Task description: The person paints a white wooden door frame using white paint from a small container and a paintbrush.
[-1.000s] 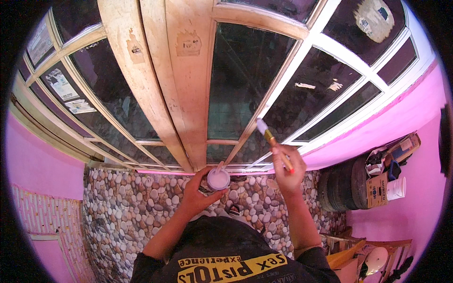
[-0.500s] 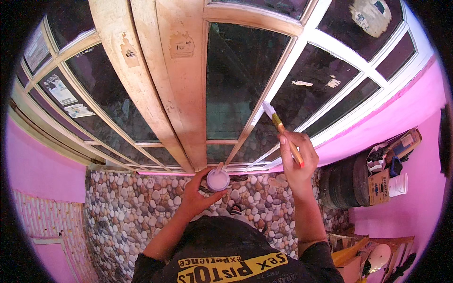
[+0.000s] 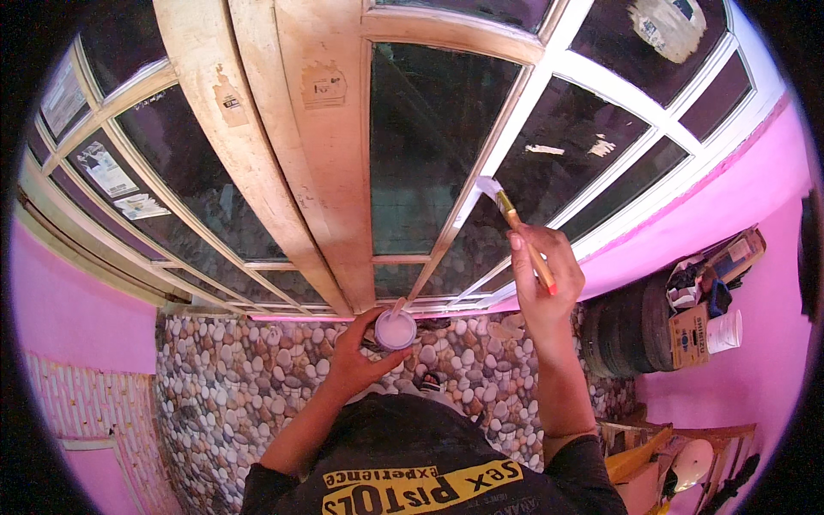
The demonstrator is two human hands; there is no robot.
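My right hand (image 3: 551, 266) is closed round the wooden handle of a paintbrush (image 3: 513, 215), whose handle ends in red. The white-coated bristles touch a bar of the glazed wooden frame (image 3: 536, 90). Above the brush this bar is white; lower down it still shows pale brown wood. My left hand (image 3: 360, 352) grips a small round tub of whitish paint (image 3: 396, 331) low in front of me, its fingers round the side. A flat stick (image 3: 398, 305) leans out of the tub.
Unpainted door panels (image 3: 322, 172) with torn paper patches stand left of the brush. At right, beside the pink wall (image 3: 755, 378), are stacked tyres (image 3: 631, 330), a cardboard box (image 3: 689, 335) and a white bucket (image 3: 725, 330). A wooden rack (image 3: 661, 446) stands lower right. The floor (image 3: 232, 386) is pebble-patterned.
The brush has shifted slightly up along the bar, its bristles now bent more to the left. My left hand and the tub stay nearly in place.
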